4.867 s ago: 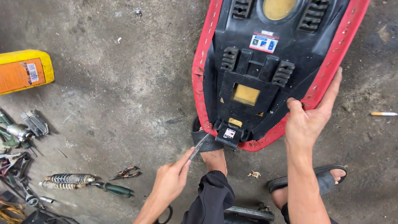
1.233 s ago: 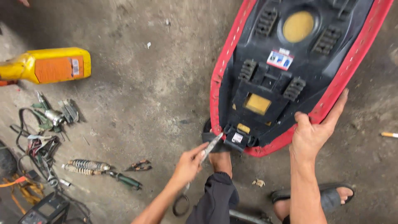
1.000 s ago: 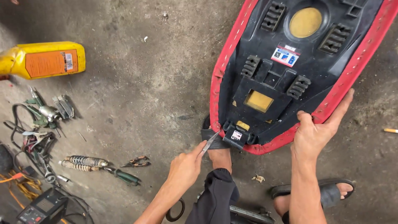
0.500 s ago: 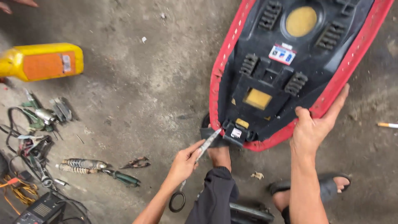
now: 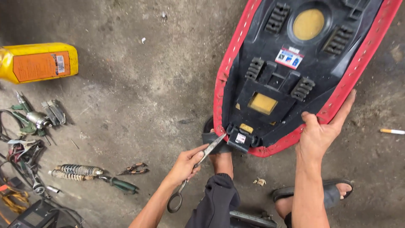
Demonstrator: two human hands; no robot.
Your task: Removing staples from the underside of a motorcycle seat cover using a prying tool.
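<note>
An upturned motorcycle seat (image 5: 291, 76) stands on the concrete floor, black plastic underside facing me, red cover wrapped over its rim. My right hand (image 5: 322, 133) grips the red edge at the lower right. My left hand (image 5: 185, 162) holds metal scissors (image 5: 198, 166) by the blades, tip touching the red edge at the seat's lower left corner, loop handle hanging down. My foot in a dark sandal (image 5: 219, 147) rests under the seat's low end.
A yellow oil bottle (image 5: 38, 62) lies at the left. Tools, wires, a spring-like shock part (image 5: 78, 170) and pliers (image 5: 133, 169) are scattered along the left edge. A cigarette (image 5: 392, 131) lies at the right. My other sandalled foot (image 5: 320, 192) is below.
The view has shifted slightly over the frames. My left hand keeps the scissors' tip at the seat's lower corner, with small moves; my right hand stays on the red edge.
</note>
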